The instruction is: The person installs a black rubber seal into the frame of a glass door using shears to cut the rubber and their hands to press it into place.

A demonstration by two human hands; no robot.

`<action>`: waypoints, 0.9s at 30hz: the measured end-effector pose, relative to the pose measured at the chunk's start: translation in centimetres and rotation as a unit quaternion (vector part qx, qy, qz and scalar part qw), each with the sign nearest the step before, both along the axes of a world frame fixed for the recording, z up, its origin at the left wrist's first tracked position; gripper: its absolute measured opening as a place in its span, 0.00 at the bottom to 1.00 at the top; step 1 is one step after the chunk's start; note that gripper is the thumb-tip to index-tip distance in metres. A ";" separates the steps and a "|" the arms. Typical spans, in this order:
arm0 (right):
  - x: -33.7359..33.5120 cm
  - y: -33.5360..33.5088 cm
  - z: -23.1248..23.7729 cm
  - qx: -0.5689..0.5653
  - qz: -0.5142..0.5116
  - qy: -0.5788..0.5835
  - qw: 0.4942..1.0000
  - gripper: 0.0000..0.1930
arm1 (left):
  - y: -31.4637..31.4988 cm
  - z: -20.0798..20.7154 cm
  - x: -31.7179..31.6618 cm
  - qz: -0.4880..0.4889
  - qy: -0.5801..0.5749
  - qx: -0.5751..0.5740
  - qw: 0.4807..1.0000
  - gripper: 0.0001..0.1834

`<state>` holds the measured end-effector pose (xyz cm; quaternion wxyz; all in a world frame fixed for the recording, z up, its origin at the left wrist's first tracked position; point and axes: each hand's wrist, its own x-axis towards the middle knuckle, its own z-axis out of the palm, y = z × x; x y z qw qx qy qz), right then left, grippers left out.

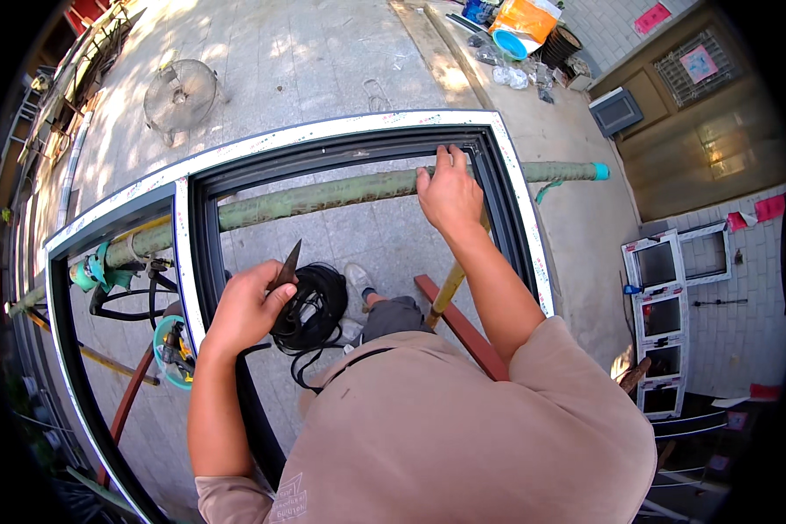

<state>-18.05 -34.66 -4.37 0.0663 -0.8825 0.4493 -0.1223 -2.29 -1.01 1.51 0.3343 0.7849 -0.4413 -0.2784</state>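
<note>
Lying across a green-wrapped pole (323,194), the two-bay window frame (185,244), dark profile with white film on its face, spreads in front of the torso. Contact with the pole is partly hidden; if the support is loose, a hard push at one corner could rock the frame.

Right hand (451,192): at the far right corner of the larger bay, fingers bent over the inner channel, thumb apart. Whether anything is pinched under the fingertips cannot be told.

Left hand (249,306): closed around a pointed dark knife blade (289,262), tip up and outward, over the bay near the mullion. Main hazards, as judged: a slip along the profile could score the film or finish; bringing the blade to the corner without moving the right fingers could cut them.

Below, beside the left hand in view: a coil of black strip (310,306), near a shoe (358,279). Loose loops could snag a foot; a careless downward stroke could nick them.

Farther out: a turquoise tool bucket (160,336) under the smaller bay, and a red steel bar (463,323) near the legs, a likely trip point when stepping sideways.
</note>
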 end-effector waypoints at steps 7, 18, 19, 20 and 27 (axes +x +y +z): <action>0.9 0.4 1.4 0.004 0.021 0.042 0.999 0.30 | 0.3 0.0 0.6 -0.023 -0.003 0.016 1.000 0.09; 4.6 6.2 0.8 -0.011 0.205 -0.045 0.978 0.22 | 1.0 -1.0 0.7 -0.014 -0.027 -0.009 1.000 0.10; 4.9 6.3 0.7 -0.011 0.197 -0.037 0.980 0.22 | 0.9 -0.9 0.7 -0.011 -0.025 -0.010 1.000 0.10; 5.1 6.5 0.7 -0.011 0.190 -0.028 0.981 0.22 | 0.8 -0.9 0.8 -0.012 -0.028 -0.011 0.999 0.10; 7.9 8.3 1.0 0.013 0.313 -0.096 0.945 0.14 | 0.6 -0.8 1.0 -0.002 -0.023 -0.013 1.000 0.10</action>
